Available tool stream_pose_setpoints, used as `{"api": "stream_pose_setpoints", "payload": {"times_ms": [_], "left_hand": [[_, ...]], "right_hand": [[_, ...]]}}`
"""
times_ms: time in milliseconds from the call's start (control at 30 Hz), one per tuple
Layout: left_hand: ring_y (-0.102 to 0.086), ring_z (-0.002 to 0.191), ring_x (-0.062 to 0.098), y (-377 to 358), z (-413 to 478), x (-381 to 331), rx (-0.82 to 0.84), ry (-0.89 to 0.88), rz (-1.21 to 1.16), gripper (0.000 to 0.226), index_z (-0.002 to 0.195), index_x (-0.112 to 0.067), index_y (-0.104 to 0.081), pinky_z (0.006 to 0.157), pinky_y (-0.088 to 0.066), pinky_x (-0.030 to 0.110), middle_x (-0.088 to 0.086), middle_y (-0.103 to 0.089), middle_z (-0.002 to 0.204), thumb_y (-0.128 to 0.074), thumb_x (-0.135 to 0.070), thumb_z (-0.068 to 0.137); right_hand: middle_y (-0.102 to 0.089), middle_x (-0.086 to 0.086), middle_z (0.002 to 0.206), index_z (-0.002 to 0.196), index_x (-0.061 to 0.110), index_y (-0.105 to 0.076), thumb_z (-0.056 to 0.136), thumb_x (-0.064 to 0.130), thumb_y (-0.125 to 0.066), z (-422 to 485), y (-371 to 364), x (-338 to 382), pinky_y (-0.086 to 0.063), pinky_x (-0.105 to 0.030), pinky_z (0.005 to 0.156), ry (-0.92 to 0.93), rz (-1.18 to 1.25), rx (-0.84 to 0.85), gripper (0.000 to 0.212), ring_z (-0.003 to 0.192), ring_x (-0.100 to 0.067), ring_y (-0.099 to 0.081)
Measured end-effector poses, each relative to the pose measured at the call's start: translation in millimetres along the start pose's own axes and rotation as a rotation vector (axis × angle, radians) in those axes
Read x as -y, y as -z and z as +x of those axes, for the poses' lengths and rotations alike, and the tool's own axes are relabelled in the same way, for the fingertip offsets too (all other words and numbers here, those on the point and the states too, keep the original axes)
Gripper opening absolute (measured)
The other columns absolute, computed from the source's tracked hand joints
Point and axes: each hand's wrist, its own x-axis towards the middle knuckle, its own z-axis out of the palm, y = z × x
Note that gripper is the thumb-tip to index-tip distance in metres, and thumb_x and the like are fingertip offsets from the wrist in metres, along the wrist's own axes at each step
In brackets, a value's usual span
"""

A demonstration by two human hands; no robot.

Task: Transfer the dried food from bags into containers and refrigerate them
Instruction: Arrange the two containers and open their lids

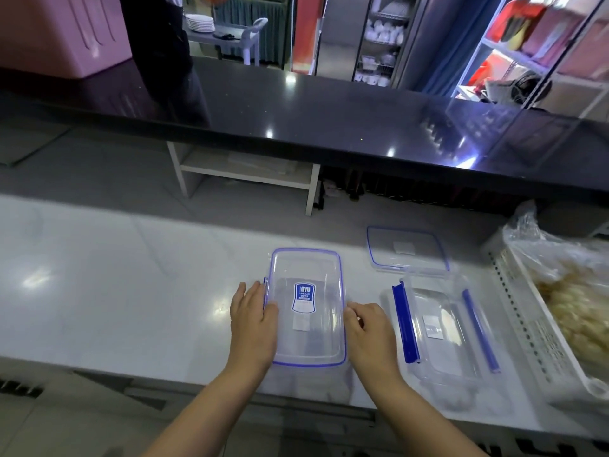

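Both hands flank the lidded container [306,305] I watch: left hand [253,313] flat against it, right hand [369,333] gripping its rim.

This looked like a restaurant's back counter: a long white worktop [115,285] ran below a raised black pass [296,113], with stacked plates [199,23] on a cart [253,34] beyond it, a glass cabinet [384,41] full of white crockery, shelves [520,57] of red boxes, and a bag [560,258] of food in a white crate [540,328].
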Motion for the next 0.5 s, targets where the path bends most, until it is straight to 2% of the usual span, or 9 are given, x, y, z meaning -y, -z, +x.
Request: {"api": "stream_pose_setpoints", "payload": {"times_ms": [67, 133, 200, 267, 367, 433, 500], "left_hand": [[-0.01, 0.142, 0.008, 4, 1, -14, -0.01, 0.019, -0.101, 0.029, 0.116, -0.02, -0.056, 0.107, -0.018, 0.027, -0.01, -0.043, 0.134, -0.033, -0.013, 0.099], [-0.014, 0.14, 0.007, 9, 8, -29, -0.017, -0.011, -0.143, 0.027, 0.098, -0.033, -0.054, 0.101, -0.017, 0.022, -0.018, -0.042, 0.123, -0.032, -0.018, 0.098], [-0.021, 0.138, 0.009, 15, 20, -37, -0.011, -0.052, -0.176, 0.024, 0.095, -0.034, -0.052, 0.101, -0.02, 0.023, -0.024, -0.046, 0.117, -0.031, -0.024, 0.096], [-0.033, 0.133, 0.017, 19, 35, -38, 0.007, -0.112, -0.181, 0.031, 0.096, -0.027, -0.061, 0.104, -0.03, 0.032, -0.02, -0.057, 0.115, -0.031, -0.027, 0.092], [-0.042, 0.128, 0.023, 21, 53, -29, -0.015, -0.098, -0.033, 0.034, 0.121, -0.015, -0.061, 0.108, -0.032, 0.034, -0.001, -0.058, 0.128, -0.042, -0.02, 0.093], [-0.04, 0.129, 0.024, 19, 61, -14, 0.017, -0.039, 0.177, 0.036, 0.127, -0.01, -0.056, 0.106, -0.03, 0.033, 0.007, -0.055, 0.133, -0.049, -0.016, 0.093], [-0.039, 0.128, 0.026, 15, 63, -2, 0.06, -0.009, 0.288, 0.039, 0.129, -0.012, -0.055, 0.103, -0.031, 0.033, 0.007, -0.055, 0.133, -0.053, -0.019, 0.091]], "right_hand": [[-0.066, 0.005, 0.091, 0.091, 0.028, -0.064, 0.095, 0.023, -0.049, 1, 7, 16, -0.058, -0.029, 0.073, -0.029, 0.183, -0.001, 0.017, 0.081, -0.011, -0.063], [-0.068, 0.005, 0.083, 0.093, 0.023, -0.065, 0.095, 0.02, -0.05, 11, 17, 34, -0.054, -0.022, 0.06, -0.15, 0.418, 0.052, 0.016, 0.072, -0.009, -0.063], [-0.064, 0.001, 0.07, 0.09, 0.013, -0.063, 0.094, 0.017, -0.052, 28, 28, 53, -0.046, -0.02, 0.054, -0.277, 0.638, 0.133, 0.013, 0.059, -0.009, -0.057], [-0.059, 0.001, 0.058, 0.082, 0.01, -0.06, 0.094, 0.013, -0.052, 47, 40, 71, -0.043, -0.022, 0.052, -0.297, 0.793, 0.177, 0.015, 0.049, -0.008, -0.049], [-0.058, -0.003, 0.062, 0.082, 0.01, -0.061, 0.093, 0.008, -0.052, 72, 60, 94, -0.044, -0.024, 0.057, -0.143, 0.754, 0.186, 0.014, 0.053, -0.011, -0.048], [-0.061, -0.003, 0.069, 0.081, 0.013, -0.063, 0.091, 0.008, -0.056, 87, 70, 106, -0.047, -0.024, 0.059, 0.016, 0.648, 0.168, 0.013, 0.059, -0.012, -0.053], [-0.065, 0.002, 0.072, 0.078, 0.018, -0.065, 0.087, 0.008, -0.062, 101, 69, 112, -0.051, -0.019, 0.061, 0.148, 0.466, 0.152, 0.014, 0.063, -0.008, -0.058]]}}
